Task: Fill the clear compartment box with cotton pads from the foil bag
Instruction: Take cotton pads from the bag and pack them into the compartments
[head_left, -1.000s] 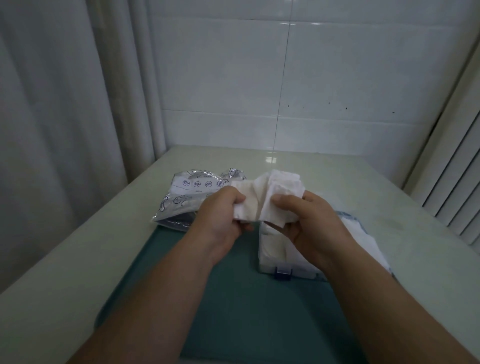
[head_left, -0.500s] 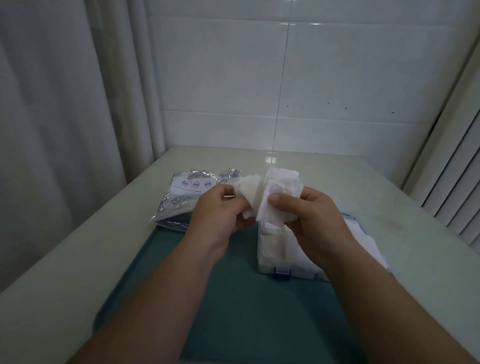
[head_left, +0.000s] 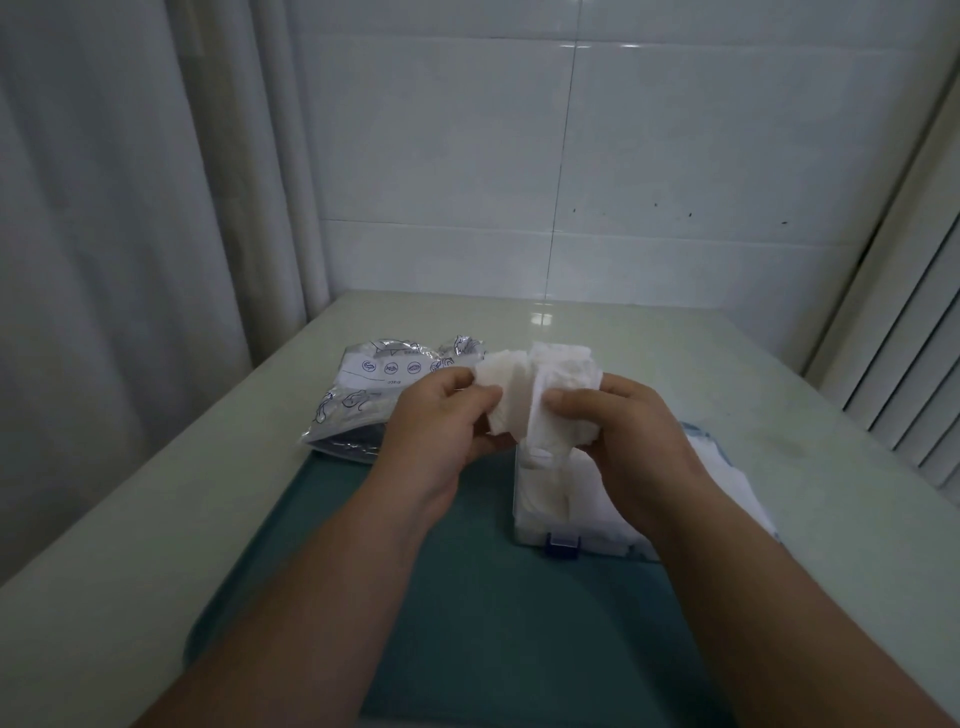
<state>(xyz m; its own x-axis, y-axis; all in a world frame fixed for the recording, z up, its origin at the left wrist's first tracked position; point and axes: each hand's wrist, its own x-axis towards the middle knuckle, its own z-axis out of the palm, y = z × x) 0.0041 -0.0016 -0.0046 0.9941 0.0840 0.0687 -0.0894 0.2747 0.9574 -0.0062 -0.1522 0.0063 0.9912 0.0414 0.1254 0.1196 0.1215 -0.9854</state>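
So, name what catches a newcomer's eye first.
Mid-frame, the left hand pinches a few cotton pads while the right hand grips a thicker stack. Below them the clear compartment box, partly filled, sits on a teal tray. The foil bag lies crumpled behind, left.

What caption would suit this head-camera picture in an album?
Left hand and right hand each hold cotton pads above the clear compartment box; the foil bag lies to its left.

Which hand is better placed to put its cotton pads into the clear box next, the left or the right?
Probably the right. The right hand grips its stack of pads directly above the clear box, while the left hand holds a smaller bunch to the box's left, over the tray.
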